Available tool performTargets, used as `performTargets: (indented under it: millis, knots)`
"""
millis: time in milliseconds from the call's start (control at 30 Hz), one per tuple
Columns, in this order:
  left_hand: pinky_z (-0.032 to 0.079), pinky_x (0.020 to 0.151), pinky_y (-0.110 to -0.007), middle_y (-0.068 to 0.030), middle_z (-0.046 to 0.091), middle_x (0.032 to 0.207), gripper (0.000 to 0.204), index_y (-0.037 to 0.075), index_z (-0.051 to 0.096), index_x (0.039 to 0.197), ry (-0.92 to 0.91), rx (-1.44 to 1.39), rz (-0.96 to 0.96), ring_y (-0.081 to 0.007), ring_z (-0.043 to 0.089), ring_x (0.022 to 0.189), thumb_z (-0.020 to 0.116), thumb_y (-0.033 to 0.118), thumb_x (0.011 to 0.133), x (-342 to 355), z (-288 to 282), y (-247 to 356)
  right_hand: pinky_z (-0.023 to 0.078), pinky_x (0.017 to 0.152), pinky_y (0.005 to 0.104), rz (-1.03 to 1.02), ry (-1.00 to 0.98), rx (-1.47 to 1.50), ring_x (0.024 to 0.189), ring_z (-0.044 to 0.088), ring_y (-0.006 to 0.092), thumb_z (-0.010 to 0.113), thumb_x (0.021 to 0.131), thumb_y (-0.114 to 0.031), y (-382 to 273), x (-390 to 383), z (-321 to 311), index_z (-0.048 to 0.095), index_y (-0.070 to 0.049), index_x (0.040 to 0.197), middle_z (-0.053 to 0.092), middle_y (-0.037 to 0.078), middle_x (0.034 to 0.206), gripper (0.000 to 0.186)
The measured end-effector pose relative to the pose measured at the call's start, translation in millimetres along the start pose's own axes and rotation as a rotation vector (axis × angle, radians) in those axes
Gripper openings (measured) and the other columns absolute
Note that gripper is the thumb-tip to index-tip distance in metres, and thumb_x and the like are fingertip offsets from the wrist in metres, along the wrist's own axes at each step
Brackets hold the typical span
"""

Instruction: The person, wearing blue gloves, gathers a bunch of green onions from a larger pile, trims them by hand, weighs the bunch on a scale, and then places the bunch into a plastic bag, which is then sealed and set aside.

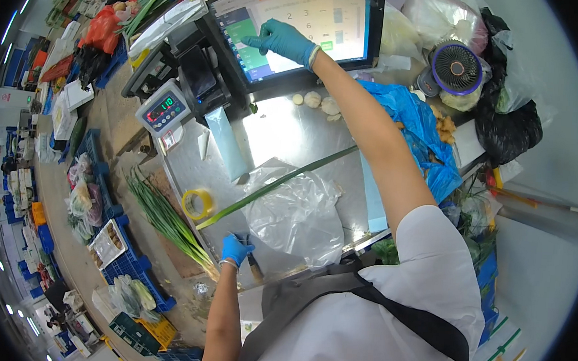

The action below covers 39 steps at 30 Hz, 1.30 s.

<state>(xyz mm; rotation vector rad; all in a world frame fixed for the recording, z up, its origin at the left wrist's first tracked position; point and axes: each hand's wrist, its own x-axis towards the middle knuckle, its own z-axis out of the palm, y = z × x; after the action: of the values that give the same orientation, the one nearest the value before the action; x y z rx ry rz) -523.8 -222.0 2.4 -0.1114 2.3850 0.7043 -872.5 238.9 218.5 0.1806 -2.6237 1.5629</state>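
Head view shows us two hands in blue gloves. Our right hand (282, 40) reaches far up, with one finger (250, 41) stuck out and touching the big screen (293, 20); its other fingers are curled in. Our left hand (236, 249) is low down, with its fingers closed around a dark handle (253, 265), and we cannot tell what tool it is.

Just above the left hand lies a long green stalk (275, 185), slanting across a clear plastic bag (300, 215) on the shiny metal worktop (292, 130). Just left of that hand is a roll of yellow tape (197, 203), and beside it a bunch of green onions (166, 215).

Below the right hand, some small pale round things (315, 100) sit near the foot of the screen. Left of it stands a scale with a red number display (164, 109). To the right we see a blue bag (420, 129) and a little round fan (456, 67).
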Motion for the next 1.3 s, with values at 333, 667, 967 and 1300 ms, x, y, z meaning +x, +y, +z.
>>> performTargets:
  millis: [333,667,967,1300]
  knots:
    - [0.052,0.062,-0.032,-0.0094,0.069,0.074,0.026,0.002,0.069,0.081,-0.057,-0.05,0.042,-0.0172,0.062,0.063,0.083,0.008,0.061,2,1,10,0.05,0.062,0.0259,0.248,0.069,0.066,0.061,0.062,0.0137,0.075,0.077,-0.052,96,-91,-11,0.058,-0.005,0.074,0.065,0.007,0.066,0.05]
    - [0.052,0.06,-0.036,-0.015,0.068,0.072,0.031,0.0,0.069,0.083,-0.006,0.022,0.065,-0.024,0.064,0.061,0.083,0.016,0.061,1,-3,-6,0.051,0.066,0.0239,0.153,0.116,0.291,0.067,0.061,0.0126,0.068,0.088,-0.037,85,-148,-5,0.064,-0.004,0.078,0.066,0.006,0.077,0.034]
    - [0.05,0.054,-0.038,-0.0164,0.066,0.064,0.032,-0.002,0.066,0.068,-0.09,0.152,0.207,-0.0261,0.066,0.057,0.082,0.026,0.066,8,-3,-8,0.04,0.064,0.02,0.432,0.689,0.814,0.07,0.047,0.0045,0.052,0.099,-0.029,25,-462,65,0.056,-0.006,0.131,0.061,-0.002,0.094,0.039]
    - [0.053,0.063,-0.032,-0.0138,0.068,0.077,0.036,-0.005,0.06,0.087,-0.07,-0.287,0.29,-0.0182,0.064,0.067,0.078,0.019,0.067,25,-23,-86,0.052,0.073,0.0324,0.653,0.913,-0.038,0.084,0.061,0.0191,0.076,0.081,-0.031,-31,-613,239,0.061,-0.003,0.121,0.062,0.013,0.108,0.051]
